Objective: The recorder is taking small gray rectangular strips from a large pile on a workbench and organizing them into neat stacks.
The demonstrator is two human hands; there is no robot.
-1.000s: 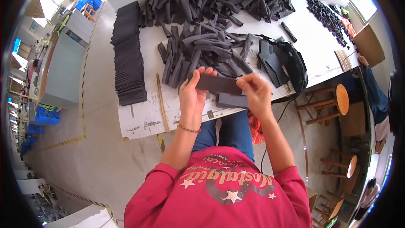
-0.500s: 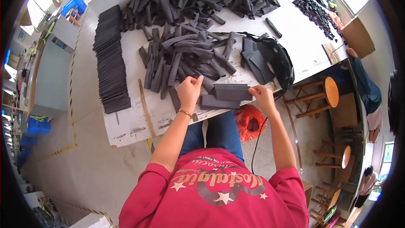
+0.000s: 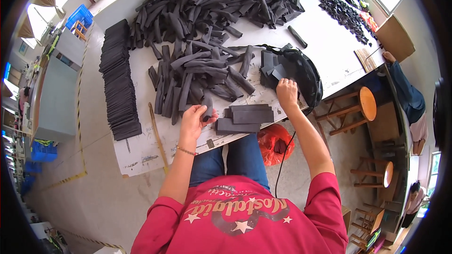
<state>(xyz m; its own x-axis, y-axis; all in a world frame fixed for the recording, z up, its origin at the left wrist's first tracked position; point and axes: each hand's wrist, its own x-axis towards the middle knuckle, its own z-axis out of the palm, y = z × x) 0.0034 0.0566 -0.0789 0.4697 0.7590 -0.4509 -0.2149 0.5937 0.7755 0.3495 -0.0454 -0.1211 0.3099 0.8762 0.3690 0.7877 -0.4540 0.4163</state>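
Note:
My left hand [image 3: 194, 121] grips a dark grey rolled fabric piece [image 3: 207, 107] at the near edge of a loose heap of similar rolled pieces [image 3: 202, 68]. Farther right, my right hand [image 3: 287, 93] reaches to the mouth of a black bag [image 3: 308, 70], its fingers closed at the edge of a dark flat piece [image 3: 278, 72]. Several more flat pieces lie in the bag. Between my hands, near the table's front edge, stacks of dark flat rectangular pieces [image 3: 247, 116] overlap one another.
A long row of dark flat pieces [image 3: 117, 80] stands at the table's left. Behind is a large heap of rolls [image 3: 212, 0]. A wooden stick [image 3: 157, 131] lies near the front edge. Below hangs a red plastic bag [image 3: 274, 146]; wooden stools [image 3: 366, 106] stand at right.
My right hand has left the stacked flat pieces and moved up and right to the black bag. My left hand has moved down and left and now holds a rolled piece.

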